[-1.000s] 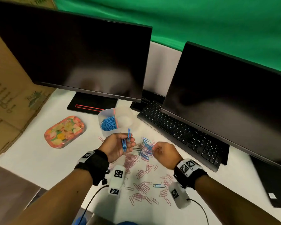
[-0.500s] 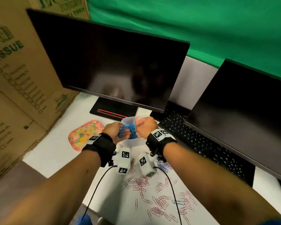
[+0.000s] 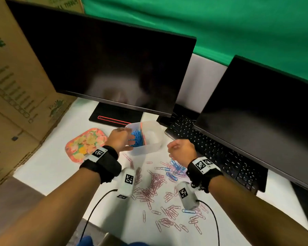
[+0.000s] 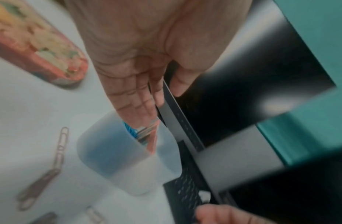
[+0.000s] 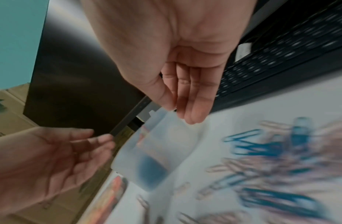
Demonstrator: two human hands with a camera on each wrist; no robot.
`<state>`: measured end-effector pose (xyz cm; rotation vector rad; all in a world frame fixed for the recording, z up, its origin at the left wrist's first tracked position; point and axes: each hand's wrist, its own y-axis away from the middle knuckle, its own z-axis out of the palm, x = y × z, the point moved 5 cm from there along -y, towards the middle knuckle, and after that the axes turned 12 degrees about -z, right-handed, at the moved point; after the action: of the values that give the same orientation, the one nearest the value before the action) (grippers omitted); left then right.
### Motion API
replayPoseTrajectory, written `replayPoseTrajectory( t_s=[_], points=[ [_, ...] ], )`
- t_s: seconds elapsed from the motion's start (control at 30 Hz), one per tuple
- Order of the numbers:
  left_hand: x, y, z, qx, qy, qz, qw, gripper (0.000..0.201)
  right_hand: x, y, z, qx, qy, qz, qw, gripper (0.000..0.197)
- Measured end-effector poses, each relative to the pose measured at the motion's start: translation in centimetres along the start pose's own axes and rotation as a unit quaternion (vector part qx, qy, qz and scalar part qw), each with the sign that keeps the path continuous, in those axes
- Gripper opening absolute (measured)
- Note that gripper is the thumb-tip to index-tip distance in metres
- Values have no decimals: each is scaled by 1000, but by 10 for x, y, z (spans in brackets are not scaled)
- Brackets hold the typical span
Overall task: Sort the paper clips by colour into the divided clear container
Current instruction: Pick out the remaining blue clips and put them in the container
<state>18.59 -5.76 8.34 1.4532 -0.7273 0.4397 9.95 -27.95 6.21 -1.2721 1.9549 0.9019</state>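
Observation:
The divided clear container (image 3: 154,145) stands in front of the left monitor, with a heap of blue clips (image 3: 137,138) in its left compartment. Its right compartment looks bare. My left hand (image 3: 121,139) hovers at the container's left rim, fingers (image 4: 135,106) straight and pointing into the blue compartment (image 4: 131,131), holding nothing. My right hand (image 3: 180,150) is to the right of the container, above the table, with relaxed fingers (image 5: 187,97) and nothing in them. Loose pink clips (image 3: 153,185) and a few blue clips (image 3: 176,167) lie scattered on the white table.
A floral tin (image 3: 86,143) lies left of the container. Two dark monitors (image 3: 105,68) (image 3: 265,112) and a black keyboard (image 3: 212,148) close off the back and right. A cardboard box (image 3: 16,86) stands at the left. The table edge runs near my left forearm.
Both hands were together over the container holding blue clips. Now the clips are out of my hands, the left hand is open at the blue compartment and the right hand has drawn back rightwards.

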Motion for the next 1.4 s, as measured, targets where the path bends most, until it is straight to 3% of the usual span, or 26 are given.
replayPoseTrajectory(
  t_s=[0.07,0.13,0.27,0.33,0.43,0.63,0.77,0.83,0.97,1.07,1.13,1.23,1.3,1.4],
  points=[
    [-9,8,13,-1,-112,60,992,17,25,21,-15,-13,50,0,999,20],
    [-23,17,36,-24,-238,139,961,12,50,41,-24,-31,84,-7,996,17],
    [-70,29,90,-103,-461,216,855,14,86,80,-30,-93,215,-23,972,20],
    [-93,32,111,-105,-547,243,795,14,98,104,-22,-155,257,-50,953,17],
    [-106,28,126,-51,-608,275,743,23,109,136,-4,-235,292,-107,921,28],
    [-116,9,147,-19,-719,333,610,33,116,148,13,-240,323,-129,906,31],
    [-122,4,155,-11,-754,333,566,28,111,147,17,-243,336,-138,900,34],
    [-125,0,156,0,-756,325,568,29,110,146,17,-241,333,-137,902,34],
    [-126,-3,153,7,-734,309,604,28,113,145,19,-242,343,-148,895,28],
    [-123,-2,146,-7,-664,290,689,16,112,146,20,-235,344,-173,893,22],
    [-120,-2,139,-23,-582,266,768,12,115,145,15,-207,281,-168,922,22],
    [-116,-5,128,-54,-438,214,872,24,119,136,0,-121,141,-113,976,10],
    [-115,-7,121,-76,-364,165,913,23,125,126,-7,-71,45,-49,995,11],
    [-116,-9,117,-120,-295,102,942,27,132,111,-15,-24,-76,21,997,10]
  ],
)
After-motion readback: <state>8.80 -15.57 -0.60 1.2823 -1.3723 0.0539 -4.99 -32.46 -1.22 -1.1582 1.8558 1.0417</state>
